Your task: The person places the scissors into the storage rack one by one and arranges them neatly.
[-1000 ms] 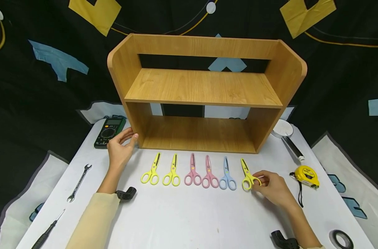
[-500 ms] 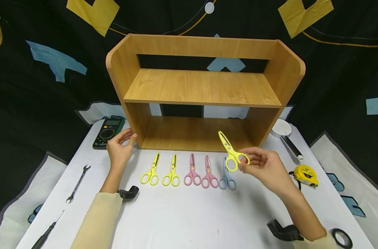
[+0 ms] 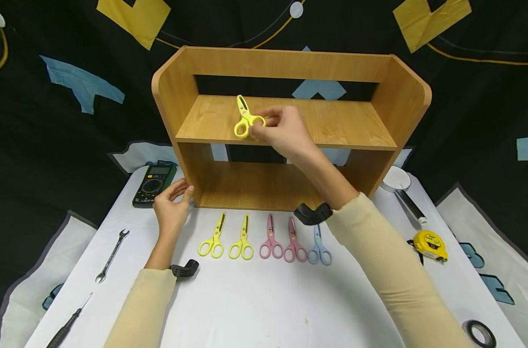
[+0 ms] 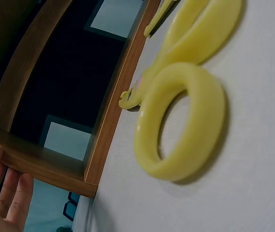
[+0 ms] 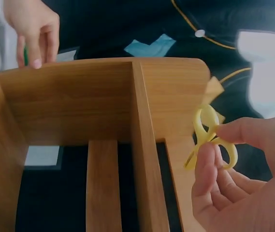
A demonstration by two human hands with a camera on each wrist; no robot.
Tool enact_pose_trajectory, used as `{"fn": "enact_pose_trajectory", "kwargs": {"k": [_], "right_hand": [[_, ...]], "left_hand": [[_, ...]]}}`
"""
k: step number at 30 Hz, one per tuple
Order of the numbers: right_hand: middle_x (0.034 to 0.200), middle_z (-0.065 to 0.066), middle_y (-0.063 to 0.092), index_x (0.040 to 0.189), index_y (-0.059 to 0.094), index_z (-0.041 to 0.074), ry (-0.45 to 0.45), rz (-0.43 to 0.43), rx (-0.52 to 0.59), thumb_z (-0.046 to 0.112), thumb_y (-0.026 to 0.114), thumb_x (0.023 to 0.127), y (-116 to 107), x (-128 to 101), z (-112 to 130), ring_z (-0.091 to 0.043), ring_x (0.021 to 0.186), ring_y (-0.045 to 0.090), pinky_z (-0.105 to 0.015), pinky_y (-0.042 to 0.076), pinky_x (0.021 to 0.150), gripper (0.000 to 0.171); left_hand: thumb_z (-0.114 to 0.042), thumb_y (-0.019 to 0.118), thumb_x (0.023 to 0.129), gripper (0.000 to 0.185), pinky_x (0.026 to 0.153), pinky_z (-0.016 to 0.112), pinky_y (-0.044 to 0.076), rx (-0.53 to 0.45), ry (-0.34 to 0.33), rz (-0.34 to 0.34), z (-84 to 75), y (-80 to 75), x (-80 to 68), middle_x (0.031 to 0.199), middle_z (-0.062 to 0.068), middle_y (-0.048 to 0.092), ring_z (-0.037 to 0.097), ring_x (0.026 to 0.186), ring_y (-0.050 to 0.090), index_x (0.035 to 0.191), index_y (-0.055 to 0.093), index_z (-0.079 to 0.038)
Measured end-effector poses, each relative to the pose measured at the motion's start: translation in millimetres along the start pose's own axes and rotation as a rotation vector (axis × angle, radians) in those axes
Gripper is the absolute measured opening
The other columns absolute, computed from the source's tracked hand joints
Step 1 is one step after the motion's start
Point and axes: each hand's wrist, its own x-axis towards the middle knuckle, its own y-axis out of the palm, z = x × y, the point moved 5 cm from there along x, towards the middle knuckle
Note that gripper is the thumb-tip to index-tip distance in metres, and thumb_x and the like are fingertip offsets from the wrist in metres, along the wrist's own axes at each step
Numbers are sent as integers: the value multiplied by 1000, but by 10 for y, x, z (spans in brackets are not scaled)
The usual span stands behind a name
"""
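Observation:
My right hand [image 3: 286, 129] pinches yellow scissors [image 3: 243, 117] by a handle loop, blades pointing up, in front of the upper board of a wooden shelf [image 3: 286, 123]. In the right wrist view the thumb and fingertips close on one loop of the scissors [image 5: 206, 121]. My left hand [image 3: 170, 203] holds the front edge of the shelf's left side panel low down, thumb on one side and fingers on the other. Below the shelf lies a row of scissors: two yellow [image 3: 212, 239], two pink [image 3: 271, 240] and one blue [image 3: 318, 249], partly behind the right wrist camera.
On the white table's left are a multimeter [image 3: 154, 183], a wrench [image 3: 111, 256] and a screwdriver [image 3: 66, 326]. A magnifying glass [image 3: 396, 180], a yellow tape measure [image 3: 430, 245] and a roll of black tape [image 3: 480, 333] lie on the right. Black cloth hangs behind.
My right hand has picked the rightmost yellow scissors off the table and carried them up and left to the upper shelf board. The left hand stays at the side panel.

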Motion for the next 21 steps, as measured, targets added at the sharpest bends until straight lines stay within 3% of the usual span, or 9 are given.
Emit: {"fn": "enact_pose_trajectory", "kwargs": {"k": [3,6,13,21], "right_hand": [[104,-8,69,132,67,6,33,11,-24,14,75,95,198,257,98,-23,92,70,-28,65,75,39],[106,-6,69,132,67,7,64,19,-71,18,76,96,398,444,147,-18,88,67,-22,61,70,39],[110,-6,68,132,67,4,58,21,-101,17,77,95,785,678,148,-10,83,63,-14,56,63,41],[105,-4,67,123,71,8,-69,19,-421,35,75,96,983,724,120,-12,85,56,-18,44,61,38]], "left_hand": [[-23,80,93,32,78,15,62,5,3,1,-3,-6,-3,113,7,78,7,97,75,123,76,-15],[-23,80,93,32,67,5,55,2,2,-4,-10,-26,-1,112,7,79,6,97,75,124,76,-15],[-23,81,92,31,68,5,56,-21,23,1,-40,-27,25,110,6,79,14,98,76,123,77,-15],[-22,81,92,32,70,5,57,-13,16,-7,-7,-46,-9,109,5,79,11,96,75,123,76,-14]]}}
